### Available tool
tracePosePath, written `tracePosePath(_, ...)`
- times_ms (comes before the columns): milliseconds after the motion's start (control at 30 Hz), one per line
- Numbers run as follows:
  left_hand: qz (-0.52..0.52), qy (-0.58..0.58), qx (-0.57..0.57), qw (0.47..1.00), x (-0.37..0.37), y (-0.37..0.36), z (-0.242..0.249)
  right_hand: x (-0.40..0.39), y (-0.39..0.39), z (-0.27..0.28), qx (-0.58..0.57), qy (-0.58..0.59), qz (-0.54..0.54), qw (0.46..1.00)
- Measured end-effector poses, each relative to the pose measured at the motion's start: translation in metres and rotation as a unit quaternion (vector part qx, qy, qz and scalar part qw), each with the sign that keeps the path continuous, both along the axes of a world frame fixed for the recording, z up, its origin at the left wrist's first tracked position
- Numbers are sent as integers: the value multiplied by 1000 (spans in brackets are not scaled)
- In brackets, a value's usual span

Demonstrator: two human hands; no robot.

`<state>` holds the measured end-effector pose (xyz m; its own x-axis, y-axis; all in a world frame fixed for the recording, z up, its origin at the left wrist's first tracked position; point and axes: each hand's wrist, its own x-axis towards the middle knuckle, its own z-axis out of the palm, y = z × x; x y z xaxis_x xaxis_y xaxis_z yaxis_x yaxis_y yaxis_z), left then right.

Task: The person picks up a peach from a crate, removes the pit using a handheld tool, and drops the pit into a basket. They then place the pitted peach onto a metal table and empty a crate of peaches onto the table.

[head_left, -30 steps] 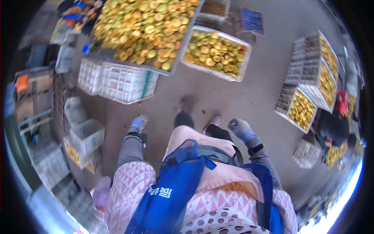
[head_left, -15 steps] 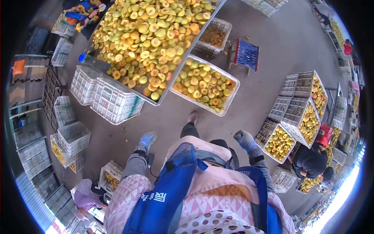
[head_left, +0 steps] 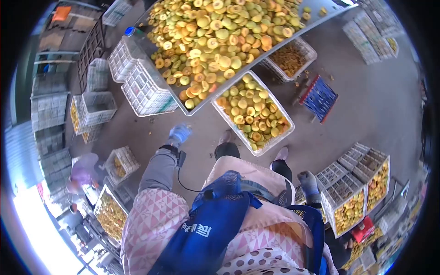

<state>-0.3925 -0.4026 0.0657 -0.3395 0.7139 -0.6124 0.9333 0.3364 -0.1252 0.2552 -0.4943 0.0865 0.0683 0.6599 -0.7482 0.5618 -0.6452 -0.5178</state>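
My left hand [head_left: 180, 133], in a light blue glove, hangs in the air left of my legs. Its fingers look loosely apart and nothing shows in them. My right hand [head_left: 308, 182], in a grey-blue glove, is low at my right side with curled fingers and nothing visible inside. Closest to it are stacked crates of fruit [head_left: 350, 211]. Ahead of my feet lies a white crate [head_left: 268, 150] filled with halved yellow peaches [head_left: 254, 114]. Its near-left edge meets the corner of a metal table [head_left: 189, 111] heaped with peach halves [head_left: 215, 41].
A crate of brown scraps [head_left: 288, 59] sits partly under the table. Right of it stands a low blue stool [head_left: 320, 98]. White crates [head_left: 145, 89] are stacked left of the table. A person in purple [head_left: 85, 169] bends at the lower left, and a red item [head_left: 363, 229] is lower right.
My view has turned and come nearer to the table and the peach crate. My left hand has swung forward and up; my right hand has dropped back towards the stacked crates.
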Motion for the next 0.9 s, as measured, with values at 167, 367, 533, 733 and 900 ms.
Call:
tracePosePath(167, -65, 83, 64, 992, -131, 34, -14, 9, 22, -19, 22, -16, -2, 1000)
tracePosePath(367, -221, 245, 7, 944, -229, 134, -22, -126, 24, 33, -88, -7, -93, 992)
tracePosePath(533, -250, 276, -110, 921, -269, 196, -63, -207, -14, 36, -234, -34, -83, 968)
tracePosePath(733, -260, 177, 24, 949, -296, 185, -56, -242, -18, 40, -250, -31, -101, 962)
tracePosePath(900, -312, 162, 83, 932, -327, 175, -93, -233, -19, 8, -188, 28, -92, 977)
